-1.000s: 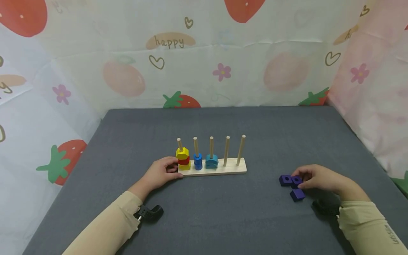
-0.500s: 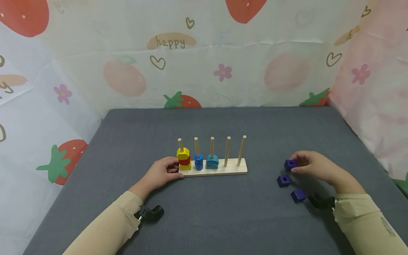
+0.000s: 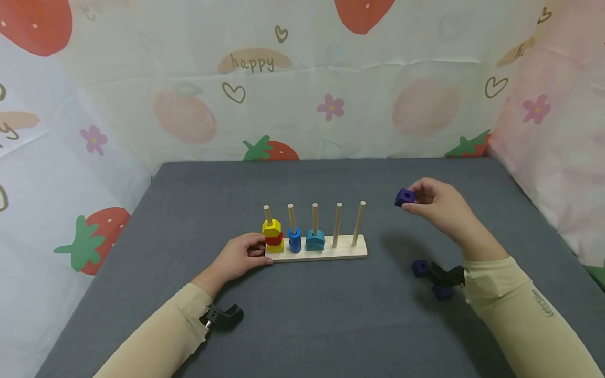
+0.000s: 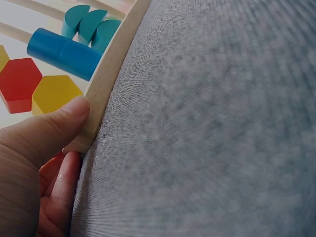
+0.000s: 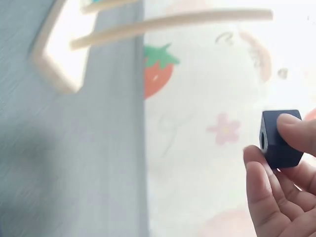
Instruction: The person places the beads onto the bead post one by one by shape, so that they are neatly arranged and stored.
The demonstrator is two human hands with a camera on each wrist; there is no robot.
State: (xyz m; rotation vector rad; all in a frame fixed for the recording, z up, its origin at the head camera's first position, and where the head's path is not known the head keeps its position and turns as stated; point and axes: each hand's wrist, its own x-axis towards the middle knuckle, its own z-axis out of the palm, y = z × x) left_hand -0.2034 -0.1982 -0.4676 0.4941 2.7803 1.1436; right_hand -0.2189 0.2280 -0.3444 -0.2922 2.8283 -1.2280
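A wooden peg board [image 3: 347, 252] with several upright pegs stands mid-table. My left hand [image 3: 241, 253] grips its left end, thumb [image 4: 74, 111] on the front edge and fingers curled behind the corner. The leftmost peg carries yellow [image 3: 271, 228] and red [image 3: 274, 240] hexagonal blocks. Blue cylinders [image 3: 295, 242] sit on the second peg, teal half-round blocks [image 3: 315, 241] on the third; two pegs are bare. Raised off the table to the right of the board, my right hand [image 3: 439, 207] pinches a dark purple block [image 3: 404, 197] between thumb and fingers. A hole [image 5: 264, 141] shows in its side.
Two more purple blocks lie on the grey cloth below my right forearm: one block [image 3: 419, 268] beside the black wrist camera [image 3: 446, 275], the other block [image 3: 441, 293] partly hidden under it. A patterned curtain [image 3: 302, 115] rises behind the table's far edge.
My right hand has taken one purple block from the group, lifted it and carried it away from me and slightly left. The left hand has stayed on the board's end.
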